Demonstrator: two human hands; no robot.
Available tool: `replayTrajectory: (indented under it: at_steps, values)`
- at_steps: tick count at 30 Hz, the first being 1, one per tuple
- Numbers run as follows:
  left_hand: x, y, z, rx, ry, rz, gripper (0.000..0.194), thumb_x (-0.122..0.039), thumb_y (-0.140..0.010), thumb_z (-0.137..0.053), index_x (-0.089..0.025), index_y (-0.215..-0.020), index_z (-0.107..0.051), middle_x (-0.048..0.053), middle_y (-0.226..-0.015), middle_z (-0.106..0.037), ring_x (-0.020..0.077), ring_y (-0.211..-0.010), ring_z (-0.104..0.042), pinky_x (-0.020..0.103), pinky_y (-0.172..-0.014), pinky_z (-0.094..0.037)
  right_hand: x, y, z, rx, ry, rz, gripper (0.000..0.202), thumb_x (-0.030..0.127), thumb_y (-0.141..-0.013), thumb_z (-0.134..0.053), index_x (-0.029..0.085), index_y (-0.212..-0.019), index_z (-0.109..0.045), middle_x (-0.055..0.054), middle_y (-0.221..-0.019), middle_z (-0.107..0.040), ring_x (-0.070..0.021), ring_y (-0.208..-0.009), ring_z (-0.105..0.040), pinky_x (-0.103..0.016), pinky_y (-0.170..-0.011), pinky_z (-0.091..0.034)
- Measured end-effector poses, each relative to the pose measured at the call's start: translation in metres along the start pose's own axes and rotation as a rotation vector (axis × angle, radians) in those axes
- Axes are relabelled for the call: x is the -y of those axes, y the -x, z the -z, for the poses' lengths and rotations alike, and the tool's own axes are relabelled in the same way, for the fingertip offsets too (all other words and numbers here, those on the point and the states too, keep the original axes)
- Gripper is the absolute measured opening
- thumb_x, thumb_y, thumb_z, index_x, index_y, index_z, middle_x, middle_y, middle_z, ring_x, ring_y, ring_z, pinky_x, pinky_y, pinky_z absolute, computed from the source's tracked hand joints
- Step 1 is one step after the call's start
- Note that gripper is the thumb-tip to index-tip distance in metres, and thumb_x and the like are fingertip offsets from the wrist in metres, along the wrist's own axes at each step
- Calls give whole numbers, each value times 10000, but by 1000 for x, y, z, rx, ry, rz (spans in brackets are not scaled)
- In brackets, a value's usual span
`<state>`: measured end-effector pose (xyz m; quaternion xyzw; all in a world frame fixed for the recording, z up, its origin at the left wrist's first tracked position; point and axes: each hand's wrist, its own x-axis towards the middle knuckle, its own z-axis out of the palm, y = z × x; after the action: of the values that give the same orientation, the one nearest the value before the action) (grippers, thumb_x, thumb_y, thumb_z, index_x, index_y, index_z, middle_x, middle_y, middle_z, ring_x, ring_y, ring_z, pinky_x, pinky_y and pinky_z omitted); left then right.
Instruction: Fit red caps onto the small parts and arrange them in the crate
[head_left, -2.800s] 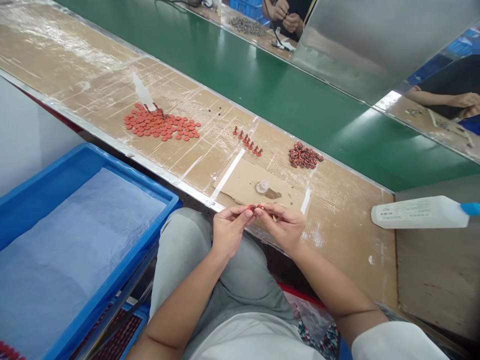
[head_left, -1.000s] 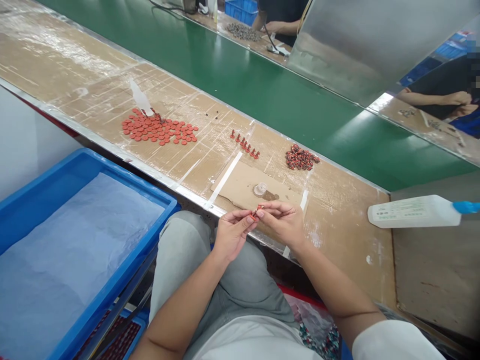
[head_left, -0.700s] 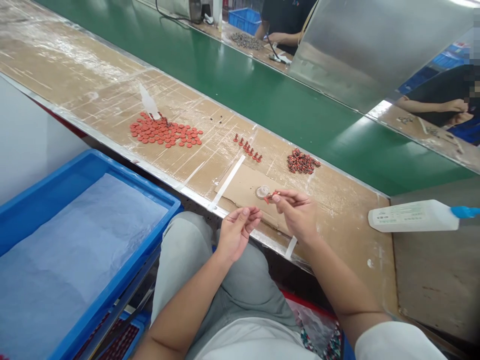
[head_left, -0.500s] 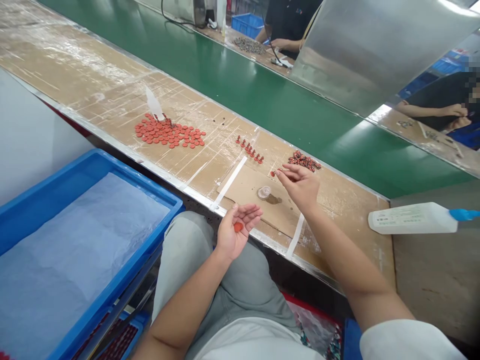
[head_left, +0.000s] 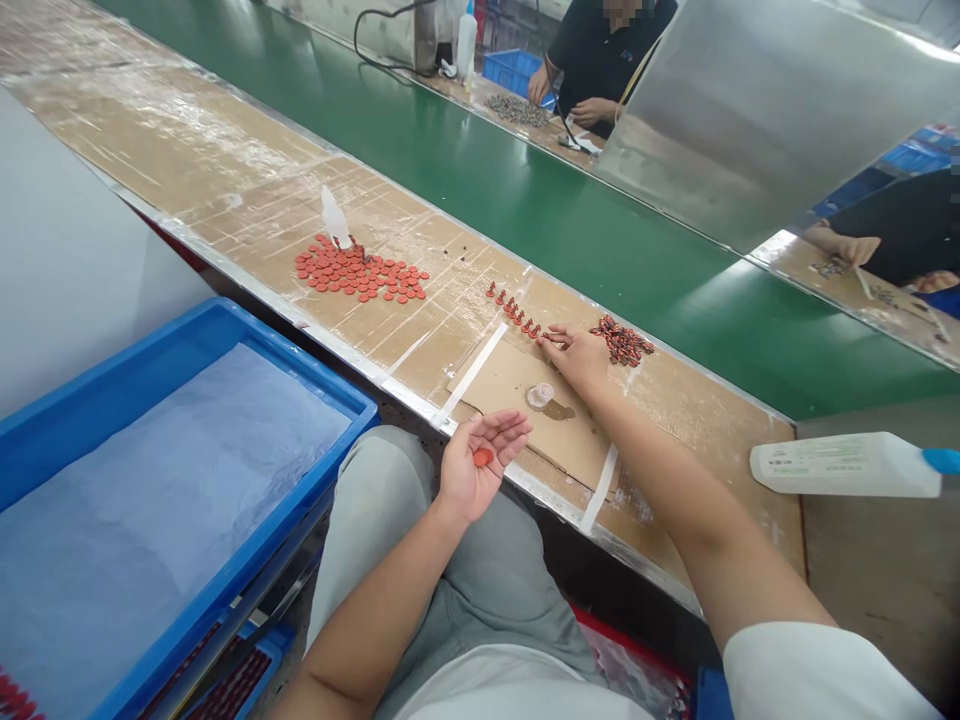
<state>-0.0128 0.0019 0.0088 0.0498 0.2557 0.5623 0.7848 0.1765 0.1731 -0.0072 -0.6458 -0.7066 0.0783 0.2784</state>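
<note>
- One thin red disc [head_left: 482, 457] lies on the palm of the left hand [head_left: 466, 478], nearer the wearer than the clear plastic cup [head_left: 540, 396]; that grip is spread flat, palm up.
- The right hand [head_left: 581, 358], beyond the cup, reaches the end of a row of red-based stemmed pieces [head_left: 511, 309]; its fingers are bent together, but I cannot tell whether they pinch one.
- Disc: probably light and stiff; best taken by its rim.
- Stemmed pieces: likely light, with delicate stems; better held by the base.

Right hand [head_left: 579, 357] has reached the row of red pieces [head_left: 511, 311] (left hand [head_left: 468, 474] opened).
</note>
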Motion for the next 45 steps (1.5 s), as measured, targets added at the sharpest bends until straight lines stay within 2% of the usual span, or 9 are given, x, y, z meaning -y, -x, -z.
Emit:
replayTrajectory:
  at_steps: [7, 13, 17, 21, 25, 31, 35, 39, 45]
  values:
    - [0, -2, 1, 10, 44, -9, 370, -345, -853, -482, -80, -978, -708, 143, -1052, -710, 202, -1018, -659, 282, -914, -504, 1, 0, 3, -12, 12, -36, 382, 426, -792, -617, 200, -1095, -673, -50, -978, -735, -198, -822, -690, -320, -787, -510]
    - [-4, 1, -2, 42, 106, -24, 400, -366, -843, -475, -83, -1022, -694, 155, -1145, -676, 248, -1154, -591, 354, -1006, -451, 38, 46, 46, -89, -39, 124, 299, 406, -828, -580, 202, -997, -719, -66, -917, -732, -168, -706, -658, -304, -759, -499]
    - [-4, 0, -3, 50, 102, -38, 413, -394, -842, -474, -103, -1054, -677, 159, -1194, -652, 261, -1200, -558, 373, -1011, -439, 73, 105, 61, 134, -250, 481, 252, 370, -749, -707, 270, -978, -735, -23, -694, -706, -146, -590, -612, -291, -664, -505]
    - [0, 0, -3, 42, 65, -50, 420, -406, -840, -467, -103, -1042, -676, 156, -1165, -666, 270, -1170, -579, 387, -1022, -421, 87, 139, 46, 369, -370, 607, 349, 314, -769, -705, 309, -1117, -682, -39, -976, -732, -190, -857, -682, -326, -822, -532]
    - [3, 0, -2, 41, 47, -53, 422, -406, -840, -458, -96, -1026, -675, 164, -1144, -672, 271, -1141, -598, 392, -1026, -412, 86, 145, 32, 377, -382, 533, 349, 308, -793, -679, 318, -1141, -666, -28, -1046, -714, -187, -891, -693, -318, -836, -543]
    - [3, 0, -1, 20, 77, -37, 416, -399, -853, -457, -91, -1017, -683, 160, -1133, -677, 263, -1152, -590, 376, -1002, -435, 88, 154, 34, 352, -460, 390, 261, 302, -777, -695, 329, -1035, -716, -12, -945, -738, -162, -775, -702, -278, -740, -558]
    - [2, -2, 0, -7, 80, -37, 354, -373, -836, -506, -115, -985, -697, 134, -1097, -692, 231, -1103, -613, 326, -931, -471, 96, 159, 38, 339, -776, -4, 251, 334, -757, -714, 259, -997, -723, -39, -922, -742, -154, -670, -688, -276, -614, -568]
    - [3, -1, 1, -52, 43, -35, 260, -306, -795, -597, -147, -969, -706, 64, -965, -711, 112, -841, -644, 196, -675, -473, 99, 155, 44, 355, -1117, -415, 317, 342, -682, -781, 182, -942, -695, -53, -824, -744, -65, -388, -512, -201, -355, -426]
    - [6, 6, -4, 93, -53, -42, 248, -258, -739, -702, -171, -971, -712, 41, -880, -701, 52, -648, -561, 174, -515, -371, 99, 147, 54, 381, -1367, -539, 305, 289, -647, -811, 189, -877, -638, -24, -750, -733, -49, -389, -483, -186, -378, -408]
